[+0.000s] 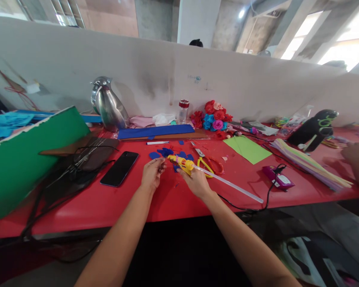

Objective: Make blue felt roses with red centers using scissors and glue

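Observation:
My right hand (197, 181) is wrapped round a yellow hot glue gun (182, 161), its nozzle pointing left. A long translucent glue stick (231, 185) sticks out of the gun's back end toward the lower right. Close to the nozzle, my left hand (152, 174) has its fingers pinched together; what they hold is too small to make out. Dark blue cut pieces (165, 152) lie on the red table (173, 203) just beyond both hands. Yellow-handled scissors (205, 167) and a red-handled pair (217, 165) rest beside the gun.
A black phone (119, 169) lies to the left, near a green board (38, 163). At the back stand a steel jug (109, 105) and paper roses (217, 115). Light green paper (247, 149), a purple box with a cord (277, 178) and another person's hand (354, 155) are rightward.

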`<act>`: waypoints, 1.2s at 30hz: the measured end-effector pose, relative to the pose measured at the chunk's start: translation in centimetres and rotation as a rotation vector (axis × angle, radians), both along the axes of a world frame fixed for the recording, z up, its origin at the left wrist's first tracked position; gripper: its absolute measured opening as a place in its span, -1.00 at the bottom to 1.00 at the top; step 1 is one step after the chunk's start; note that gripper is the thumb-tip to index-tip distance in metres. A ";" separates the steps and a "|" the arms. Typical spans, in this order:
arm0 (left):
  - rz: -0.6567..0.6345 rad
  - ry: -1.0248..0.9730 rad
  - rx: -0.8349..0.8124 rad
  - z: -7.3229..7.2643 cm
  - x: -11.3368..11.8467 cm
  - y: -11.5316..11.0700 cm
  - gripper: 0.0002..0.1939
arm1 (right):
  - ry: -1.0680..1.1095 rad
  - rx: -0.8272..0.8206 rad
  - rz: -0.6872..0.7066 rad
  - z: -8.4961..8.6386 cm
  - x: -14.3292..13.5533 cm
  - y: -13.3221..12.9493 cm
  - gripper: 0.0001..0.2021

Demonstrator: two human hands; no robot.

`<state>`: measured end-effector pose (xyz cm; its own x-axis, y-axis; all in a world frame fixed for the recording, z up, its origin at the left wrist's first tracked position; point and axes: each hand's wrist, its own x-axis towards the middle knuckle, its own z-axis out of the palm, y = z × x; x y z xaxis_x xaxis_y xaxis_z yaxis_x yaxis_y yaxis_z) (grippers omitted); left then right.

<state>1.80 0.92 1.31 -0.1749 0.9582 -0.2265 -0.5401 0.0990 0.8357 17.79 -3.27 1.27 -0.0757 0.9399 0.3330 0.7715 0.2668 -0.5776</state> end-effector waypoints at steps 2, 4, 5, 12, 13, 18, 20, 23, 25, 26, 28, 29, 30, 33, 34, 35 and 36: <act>-0.001 0.001 0.000 0.0 0.0 0.0 -0.80 | -0.002 -0.006 0.001 0.0 0.0 0.0 -0.74; -0.003 0.000 0.001 0.1 0.0 0.0 -0.81 | 0.006 -0.001 0.018 0.0 0.1 0.1 -0.75; -0.003 -0.001 0.001 0.1 0.0 -0.1 -0.81 | 0.010 0.002 0.027 0.0 0.2 0.1 -0.75; -0.003 -0.005 -0.005 0.0 0.0 0.0 -0.80 | -0.003 0.012 0.010 0.3 0.5 0.4 -0.74; -0.005 -0.004 -0.005 0.0 0.0 0.0 -0.80 | -0.001 0.013 0.007 0.4 0.5 0.4 -0.74; -0.010 -0.002 -0.002 -0.2 0.0 0.1 -0.79 | 0.011 0.004 0.014 0.3 0.5 0.5 -0.72; -0.011 -0.002 -0.001 -0.2 0.0 0.1 -0.80 | 0.008 0.002 0.004 0.3 0.5 0.6 -0.72; -0.015 -0.002 0.000 -0.3 -0.1 0.1 -0.80 | -0.008 -0.006 -0.011 0.3 0.6 0.6 -0.72; -0.016 -0.001 0.001 -0.3 -0.1 0.2 -0.80 | -0.013 -0.011 -0.014 0.4 0.5 0.5 -0.72; -0.016 -0.001 0.002 -0.4 -0.1 0.2 -0.80 | -0.008 -0.010 -0.016 0.5 0.5 0.5 -0.72; -0.018 -0.002 0.002 -0.4 -0.2 0.2 -0.80 | 0.021 0.006 -0.014 0.7 0.4 0.3 -0.73; -0.019 -0.004 0.001 -0.4 -0.2 0.2 -0.81 | 0.046 0.018 -0.008 0.8 0.4 0.2 -0.73; -0.019 -0.008 -0.001 -0.3 -0.2 0.3 -0.81 | 0.083 0.030 0.002 0.9 0.5 0.1 -0.73; -0.017 -0.023 -0.011 -0.2 -0.3 0.3 -0.83 | 0.245 0.040 0.039 1.2 1.6 0.0 -0.71; -0.017 -0.029 -0.014 -0.1 -0.3 0.3 -0.84 | 0.305 0.030 0.032 1.3 2.4 0.0 -0.70; -0.018 -0.037 -0.015 0.0 -0.3 0.3 -0.84 | 0.356 0.009 0.006 1.3 3.5 0.2 -0.68; -0.020 -0.045 -0.015 0.0 -0.4 0.3 -0.85 | 0.398 -0.021 -0.048 1.4 4.6 0.4 -0.67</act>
<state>1.41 1.24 1.35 -0.1454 0.9577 -0.2482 -0.5748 0.1224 0.8091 22.44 -2.86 2.65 0.0989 0.9463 0.3079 0.4978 0.2209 -0.8387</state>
